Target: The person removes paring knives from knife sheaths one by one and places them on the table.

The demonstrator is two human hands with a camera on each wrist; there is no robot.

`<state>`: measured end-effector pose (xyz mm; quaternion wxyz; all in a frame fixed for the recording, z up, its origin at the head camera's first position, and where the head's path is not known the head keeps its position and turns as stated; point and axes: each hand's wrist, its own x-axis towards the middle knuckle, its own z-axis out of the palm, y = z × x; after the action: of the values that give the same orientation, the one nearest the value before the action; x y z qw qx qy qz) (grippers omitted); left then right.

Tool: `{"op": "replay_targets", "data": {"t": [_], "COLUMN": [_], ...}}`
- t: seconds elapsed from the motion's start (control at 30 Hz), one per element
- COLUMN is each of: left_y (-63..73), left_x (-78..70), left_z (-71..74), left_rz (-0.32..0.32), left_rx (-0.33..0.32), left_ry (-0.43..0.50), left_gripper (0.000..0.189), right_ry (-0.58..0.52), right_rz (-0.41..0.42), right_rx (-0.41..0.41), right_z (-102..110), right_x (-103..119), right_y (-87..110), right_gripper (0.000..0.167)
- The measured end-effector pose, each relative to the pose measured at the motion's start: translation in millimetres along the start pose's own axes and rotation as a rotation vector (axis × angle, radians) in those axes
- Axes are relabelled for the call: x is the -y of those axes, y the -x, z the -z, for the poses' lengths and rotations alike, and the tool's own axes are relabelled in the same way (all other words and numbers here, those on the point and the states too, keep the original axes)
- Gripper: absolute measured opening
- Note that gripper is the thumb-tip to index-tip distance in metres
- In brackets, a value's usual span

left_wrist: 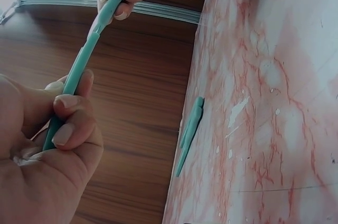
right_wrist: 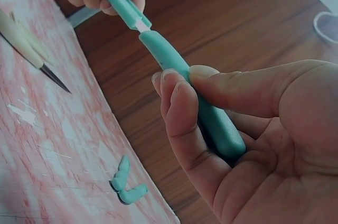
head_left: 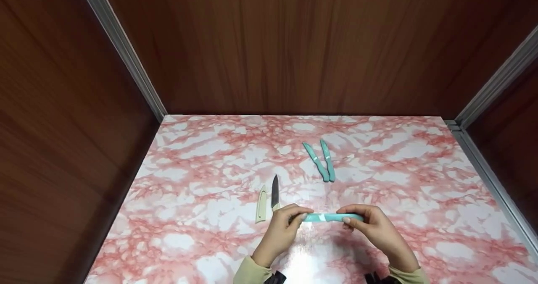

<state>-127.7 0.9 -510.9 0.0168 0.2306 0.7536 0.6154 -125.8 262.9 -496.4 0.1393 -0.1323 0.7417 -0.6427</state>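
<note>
A teal-handled knife [head_left: 342, 217] is held level above the table between both hands. The left hand [head_left: 286, 225] pinches its teal sheath [left_wrist: 76, 68], and the right hand [head_left: 376, 227] grips the handle [right_wrist: 169, 55]. A short pale stretch of blade [right_wrist: 141, 25] shows between sheath and handle, so the sheath covers most of the blade. Just beyond the left hand, a cream-handled knife with a dark bare blade [head_left: 275, 191] lies on the table, its handle partly hidden by that hand. Beside it lies a cream sheath [head_left: 261, 206].
Two more teal knives [head_left: 316, 162] in sheaths lie farther back on the red-and-white marbled table [head_left: 201, 170], handle ends close together. Brown wood-grain panels [head_left: 273, 48] with metal edge strips stand around the back and sides.
</note>
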Motion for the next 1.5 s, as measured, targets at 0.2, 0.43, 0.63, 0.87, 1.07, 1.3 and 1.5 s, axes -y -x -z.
{"op": "replay_targets", "data": {"t": [0.2,0.43,0.63,0.87,1.07,1.3,1.5], "left_y": [-1.2,-2.3,-1.9,0.1,1.6,0.1,-0.8], "left_x": [12.9,12.7,9.4,-18.9,-26.9,-1.5,15.3], "left_z": [-0.4,2.3,2.6,9.2,11.6,8.7,7.2], "left_rz": [0.006,-0.013,-0.009,0.003,0.02,0.046,-0.001], "left_rx": [0.002,0.027,0.015,0.016,0.01,0.01,0.019], "left_ry": [-0.006,-0.012,-0.013,0.012,0.018,0.004,-0.021], "left_gripper": [0.021,0.023,0.023,0.023,0.022,0.022,0.023], "right_ry": [0.004,-0.003,-0.012,-0.011,-0.016,-0.018,-0.005], "right_rz": [-0.007,0.012,0.016,0.007,-0.008,-0.014,-0.013], "right_rx": [-0.009,0.002,0.0,-0.01,-0.017,-0.022,-0.008], "right_z": [2,5,7,9,10,11,13], "right_x": [1,0,0,1,0,0,-1], "right_y": [1.4,2.4,4.2,6.1,6.6,8.5,9.3], "right_gripper": [0.032,0.03,0.031,0.033,0.036,0.032,0.032]}}
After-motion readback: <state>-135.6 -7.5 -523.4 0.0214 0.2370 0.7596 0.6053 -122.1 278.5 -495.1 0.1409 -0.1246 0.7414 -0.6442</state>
